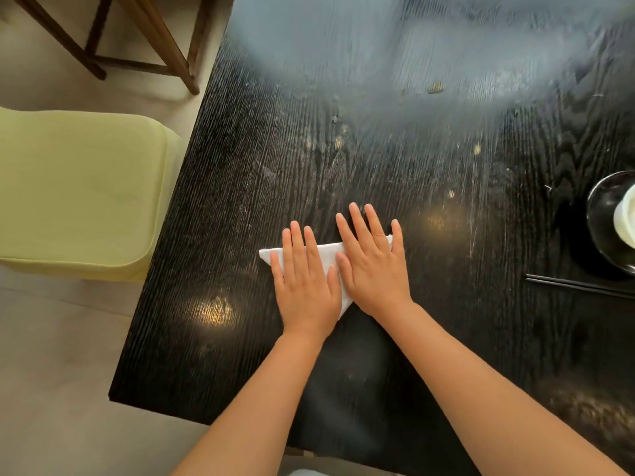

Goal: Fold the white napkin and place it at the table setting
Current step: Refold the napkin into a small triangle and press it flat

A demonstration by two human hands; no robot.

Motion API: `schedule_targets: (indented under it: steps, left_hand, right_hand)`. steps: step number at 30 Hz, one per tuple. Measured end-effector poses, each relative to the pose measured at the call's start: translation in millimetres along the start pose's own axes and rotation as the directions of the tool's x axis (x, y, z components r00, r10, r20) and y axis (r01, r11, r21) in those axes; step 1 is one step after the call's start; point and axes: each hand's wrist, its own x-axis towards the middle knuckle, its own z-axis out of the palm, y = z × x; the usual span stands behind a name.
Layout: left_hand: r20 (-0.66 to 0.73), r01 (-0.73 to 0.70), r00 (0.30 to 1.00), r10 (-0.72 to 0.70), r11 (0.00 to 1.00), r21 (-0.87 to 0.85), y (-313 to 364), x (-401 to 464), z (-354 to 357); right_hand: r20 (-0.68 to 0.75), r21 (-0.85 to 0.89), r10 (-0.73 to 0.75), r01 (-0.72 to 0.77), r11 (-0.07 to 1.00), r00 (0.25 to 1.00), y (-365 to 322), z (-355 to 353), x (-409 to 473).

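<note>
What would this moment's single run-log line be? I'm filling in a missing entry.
stage: pressing fold | left hand: flat on white triangular cloth napkin | right hand: flat on it | black wooden table | placed: no

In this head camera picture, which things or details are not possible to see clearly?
- White folded napkin, head view: its middle lies under the left hand and right hand, so the layers are uncertain.
- Black round dish with a pale cup: cut off by the right edge.
- Black chopsticks: their ends leave the frame.
- Far part of the dark wooden table: blurred by glare.
</note>
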Motion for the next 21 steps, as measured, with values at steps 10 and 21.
schedule_targets:
  steps: [10,21]
  left_hand:
    - [0.046,-0.394,0.919,0.392,0.916,0.076,-26,35,-11]
    - [0.058,-0.101,0.993,0.1,0.994,0.028,5,-1,-6]
  right_hand:
    - [0.014,0.082,0.171,-0.171,0.982,0.985,-25,9,-95]
    - [0.172,0.019,-0.063,0.06,0.998,0.983,-39,16,-150]
